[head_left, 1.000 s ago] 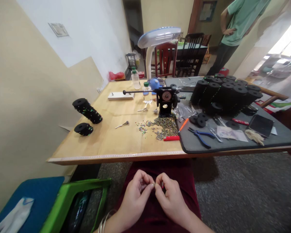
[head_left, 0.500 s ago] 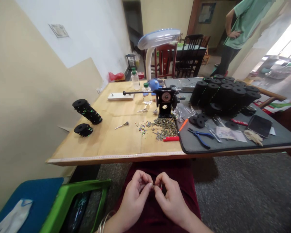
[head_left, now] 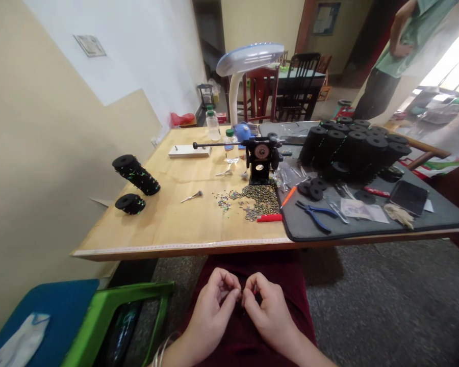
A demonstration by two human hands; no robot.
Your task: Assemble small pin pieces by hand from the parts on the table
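Both hands meet over my lap, below the table's front edge. My left hand (head_left: 216, 311) is closed, thumb and forefinger pinched on something too small to make out. Close beside it, my right hand (head_left: 266, 308) is closed the same way, and a tiny red spot (head_left: 255, 292) shows between its fingers. What that spot belongs to is hidden. On the table ahead lie a heap of small metallic pieces (head_left: 260, 200), a scatter of coloured beads (head_left: 224, 200) and a red stick-like piece (head_left: 269, 218).
A black winding device (head_left: 260, 160) stands mid-table under a lamp (head_left: 250, 58). Black foam rolls (head_left: 352, 145) crowd the grey mat (head_left: 352, 232), with blue-handled pliers (head_left: 317, 213) nearer. Foam pieces (head_left: 135, 175) stand left. A green stool (head_left: 99, 316) is at lower left; a person (head_left: 401, 61) stands behind.
My hands stay almost in place, fingertips slightly further apart. The person at the back has moved to the right. The view has shifted a little.
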